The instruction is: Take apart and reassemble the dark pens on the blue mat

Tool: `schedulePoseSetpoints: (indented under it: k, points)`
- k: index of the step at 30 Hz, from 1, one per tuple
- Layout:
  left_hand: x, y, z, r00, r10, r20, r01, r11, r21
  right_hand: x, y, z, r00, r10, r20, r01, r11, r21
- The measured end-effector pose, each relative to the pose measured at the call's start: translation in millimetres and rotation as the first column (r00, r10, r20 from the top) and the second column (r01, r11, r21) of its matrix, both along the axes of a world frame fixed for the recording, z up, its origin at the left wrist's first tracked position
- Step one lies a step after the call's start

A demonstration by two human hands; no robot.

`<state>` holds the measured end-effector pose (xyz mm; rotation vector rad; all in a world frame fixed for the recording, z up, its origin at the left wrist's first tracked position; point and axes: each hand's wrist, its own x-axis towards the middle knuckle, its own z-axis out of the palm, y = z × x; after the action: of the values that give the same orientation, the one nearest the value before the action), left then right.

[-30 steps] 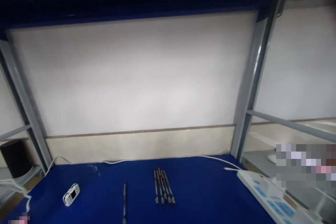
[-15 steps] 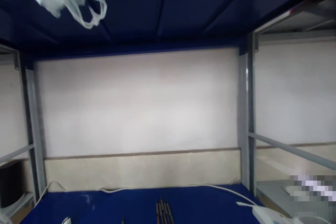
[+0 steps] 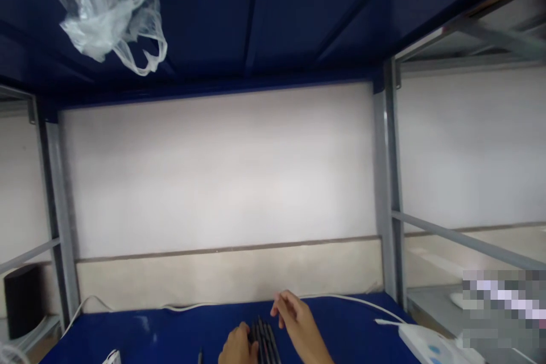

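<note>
Several dark pens (image 3: 264,341) lie side by side on the blue table top (image 3: 170,333) at the bottom edge. My left hand (image 3: 238,347) rests just left of them, fingers curled, touching the row; what it holds is hidden. My right hand (image 3: 297,323) hovers over the right side of the pens, fingers apart and bent. A single dark pen (image 3: 200,356) peeks in further left.
A white power strip (image 3: 429,346) and white cable (image 3: 341,298) sit at the right. A small white device (image 3: 111,357) shows at the bottom left. A clear plastic bag (image 3: 106,8) hangs from the blue shelf above. Grey metal posts (image 3: 390,193) frame the bay.
The view tilted upward, showing the shelf underside and plastic bag. Both hands have come into view at the row of pens.
</note>
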<state>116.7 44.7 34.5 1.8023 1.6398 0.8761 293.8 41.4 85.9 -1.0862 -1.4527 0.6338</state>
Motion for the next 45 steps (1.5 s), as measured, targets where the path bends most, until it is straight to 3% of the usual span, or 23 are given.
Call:
schedulePoseSetpoints:
  k: [3, 6, 8, 10, 11, 13, 16, 19, 23, 27, 30, 33, 35, 38, 41, 45]
  points:
    - [-1.3, 9.0, -7.0, 0.991, 0.037, -0.128, -0.040, 0.999, -0.019, -2.6, 14.6, -44.9, 0.994, -0.105, -0.003, 0.105, 0.994, 0.008]
    - [-6.7, 13.5, -0.2, 0.974, 0.049, -0.223, -0.054, 0.998, -0.017, -0.7, 10.7, -70.2, 0.982, -0.188, 0.010, 0.188, 0.982, 0.033]
    - [-13.0, 10.8, 13.0, 0.987, 0.034, -0.158, -0.035, 0.999, -0.004, 1.0, 6.1, -73.8, 0.977, -0.211, 0.021, 0.209, 0.977, 0.046]
    - [-20.9, 2.1, 31.4, 0.993, -0.086, 0.083, 0.078, 0.992, 0.098, 2.1, 3.2, -71.4, 0.973, -0.229, 0.027, 0.227, 0.971, 0.072]
    - [-24.9, -4.2, 41.4, 0.958, -0.196, 0.209, 0.167, 0.975, 0.145, 2.3, 2.4, -69.7, 0.972, -0.232, 0.029, 0.229, 0.970, 0.086]
    - [-31.8, -18.5, 60.1, 0.808, -0.367, 0.460, 0.298, 0.929, 0.217, 2.2, 1.7, -66.9, 0.975, -0.221, 0.030, 0.217, 0.971, 0.104]
    - [-36.6, -36.4, 79.8, 0.590, -0.411, 0.695, 0.348, 0.906, 0.239, 1.8, 0.7, -65.1, 0.981, -0.192, 0.032, 0.188, 0.978, 0.087]
    - [-34.5, -40.9, 85.9, 0.533, -0.407, 0.742, 0.372, 0.900, 0.227, 1.5, -3.9, -62.0, 0.990, -0.142, 0.017, 0.142, 0.989, 0.040]
    - [-25.0, -26.9, 71.4, 0.556, -0.382, 0.738, 0.347, 0.914, 0.211, -5.0, -18.4, -51.5, 0.999, 0.007, -0.046, -0.004, 0.998, 0.058]
    - [-11.9, -7.0, 36.9, 0.526, -0.355, 0.773, 0.363, 0.916, 0.173, -21.3, -31.6, -45.0, 0.989, 0.143, 0.041, -0.145, 0.987, 0.063]
    - [-7.5, 2.8, 11.0, 0.508, -0.311, 0.803, 0.307, 0.937, 0.169, -29.3, -31.3, -48.9, 0.985, 0.122, 0.123, -0.127, 0.991, 0.031]
    - [-9.9, 7.4, -8.0, 0.501, -0.162, 0.850, 0.165, 0.982, 0.090, -27.0, -25.1, -55.1, 0.992, 0.019, 0.128, -0.028, 0.998, 0.064]
    - [-12.0, 8.4, -16.9, 0.444, -0.071, 0.893, 0.136, 0.991, 0.011, -22.2, -21.4, -57.3, 0.992, -0.063, 0.113, 0.053, 0.994, 0.093]
    - [-11.7, 8.1, -24.6, 0.343, -0.036, 0.938, 0.170, 0.985, -0.024, -16.9, -19.0, -57.5, 0.985, -0.106, 0.134, 0.091, 0.989, 0.115]
    - [-7.7, 6.8, -24.8, 0.272, -0.073, 0.959, 0.229, 0.973, 0.009, -16.6, -19.0, -58.2, 0.978, -0.046, 0.201, 0.024, 0.994, 0.108]
    - [-4.3, 3.3, -17.9, 0.123, -0.119, 0.985, 0.282, 0.956, 0.080, -20.3, -18.9, -63.3, 0.935, 0.070, 0.348, -0.094, 0.994, 0.053]
